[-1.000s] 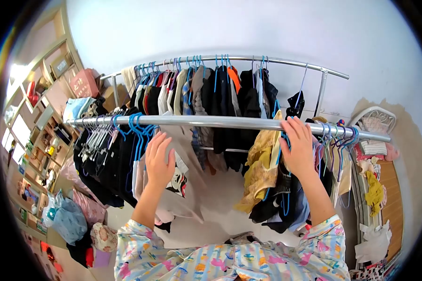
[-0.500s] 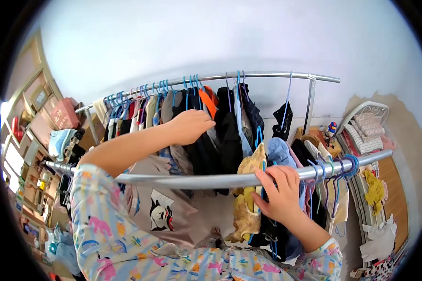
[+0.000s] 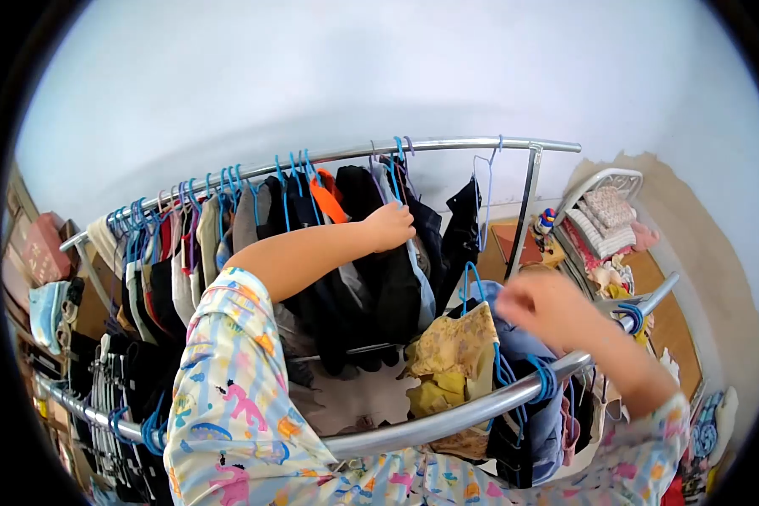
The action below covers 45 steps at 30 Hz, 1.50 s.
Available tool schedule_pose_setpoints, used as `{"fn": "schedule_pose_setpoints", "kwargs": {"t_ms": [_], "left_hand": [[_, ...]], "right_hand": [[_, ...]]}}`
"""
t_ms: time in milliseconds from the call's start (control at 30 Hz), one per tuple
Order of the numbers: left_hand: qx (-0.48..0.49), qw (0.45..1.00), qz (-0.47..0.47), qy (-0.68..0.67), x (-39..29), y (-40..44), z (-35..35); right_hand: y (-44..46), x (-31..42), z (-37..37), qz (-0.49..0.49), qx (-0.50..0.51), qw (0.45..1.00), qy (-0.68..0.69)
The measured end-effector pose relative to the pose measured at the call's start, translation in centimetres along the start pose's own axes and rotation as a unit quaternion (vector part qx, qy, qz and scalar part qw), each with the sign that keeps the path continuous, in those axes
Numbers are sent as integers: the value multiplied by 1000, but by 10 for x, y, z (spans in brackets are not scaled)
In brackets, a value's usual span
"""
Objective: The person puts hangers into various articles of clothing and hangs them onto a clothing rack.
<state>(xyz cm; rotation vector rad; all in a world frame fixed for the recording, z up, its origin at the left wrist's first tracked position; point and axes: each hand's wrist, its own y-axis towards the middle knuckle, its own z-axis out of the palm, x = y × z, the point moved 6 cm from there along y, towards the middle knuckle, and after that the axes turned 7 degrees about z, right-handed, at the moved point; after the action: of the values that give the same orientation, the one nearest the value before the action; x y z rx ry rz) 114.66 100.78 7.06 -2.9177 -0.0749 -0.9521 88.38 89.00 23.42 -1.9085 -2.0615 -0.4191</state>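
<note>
My left hand is closed at the clothes on the far rail, beside a light blue garment; its fingers are curled, and what they hold, if anything, is too small to name. My right hand is raised above the near rail, smeared by motion, next to a blue hanger. A yellow patterned garment hangs from that hanger. An orange garment hangs among dark clothes to the left of my left hand.
Skirt hangers and dark clothes hang at the near rail's left end. A white metal frame with folded pillows stands at the right. A red bag is at the far left.
My left hand has moved slightly right along the far rail's clothes. My right hand has let go of the near rail and risen. The view has shifted, and the near rail appears lower.
</note>
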Motion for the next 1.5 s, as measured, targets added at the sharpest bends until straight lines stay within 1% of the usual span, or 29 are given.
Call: {"fn": "schedule_pose_setpoints", "kwargs": {"t_ms": [67,100,167,200,267,300,400,433,533,567,633,667,700,767,833,867,900,933,1000,1033,1100,1133,1200,1233,1333,1367,1400,1467,1500], "left_hand": [[-29,999,-5,-23,4,-4,3],[-16,1000,-1,-11,4,-7,11],[10,1000,4,13,3,-16,29],[-13,1000,13,16,4,-25,27],[-56,998,31,23,6,-47,19],[-41,999,27,17,7,-57,18],[-17,999,25,11,8,-82,15],[-15,999,29,-2,8,-87,12],[-21,999,21,20,6,-93,20],[49,999,13,-14,7,-93,13],[188,979,0,-81,5,-86,-19],[188,970,-52,-146,7,-79,-17],[186,954,-102,-210,8,-73,-13],[186,904,-192,-334,10,-60,-7],[152,889,-212,-377,5,-39,9],[120,873,-243,-405,2,-27,26],[85,855,-271,-433,0,-15,44],[33,825,-319,-466,-3,-4,71],[-49,744,-414,-521,-3,5,98],[-79,696,-461,-544,-3,6,108],[-98,608,-511,-600,3,-2,103],[-79,587,-524,-612,8,-6,104],[-41,543,-547,-637,13,-12,120],[-51,522,-561,-640,14,-15,126],[-28,480,-598,-641,12,-26,113],[-34,496,-585,-641,12,-28,109],[-42,510,-571,-642,13,-30,103],[-45,489,-544,-680,8,-39,105],[-11,528,-538,-657,9,-42,106]], "right_hand": [[67,-41,10,46,-30,996,-72],[105,-69,19,79,-15,990,-118],[177,-130,43,125,-35,980,-151],[200,-146,49,148,-51,972,-175],[234,-171,64,182,-66,973,-125],[245,-175,70,198,-72,973,-97],[264,-199,97,324,-10,944,59],[275,-216,111,316,-52,942,96],[286,-231,131,331,-17,938,101],[301,-242,136,286,-49,957,15],[317,-249,151,130,-50,981,-136],[313,-241,151,129,-49,983,-120],[305,-227,148,164,-44,984,-47],[290,-190,152,198,-24,979,48],[285,-161,173,189,29,978,76],[283,-144,178,186,32,979,77],[270,-117,170,151,30,986,60],[270,-106,176,79,19,995,51],[266,-81,176,43,-6,998,-36],[260,-74,172,43,10,999,-31],[273,-91,184,31,39,999,22],[280,-102,193,25,54,997,48],[278,-94,191,-7,44,999,31],[277,-92,190,-17,47,998,29],[266,-71,179,-42,49,998,21],[265,-68,178,-50,49,997,18],[267,-70,180,-31,64,997,42],[272,-76,191,7,97,991,94],[275,-76,192,-16,65,995,71]]}}
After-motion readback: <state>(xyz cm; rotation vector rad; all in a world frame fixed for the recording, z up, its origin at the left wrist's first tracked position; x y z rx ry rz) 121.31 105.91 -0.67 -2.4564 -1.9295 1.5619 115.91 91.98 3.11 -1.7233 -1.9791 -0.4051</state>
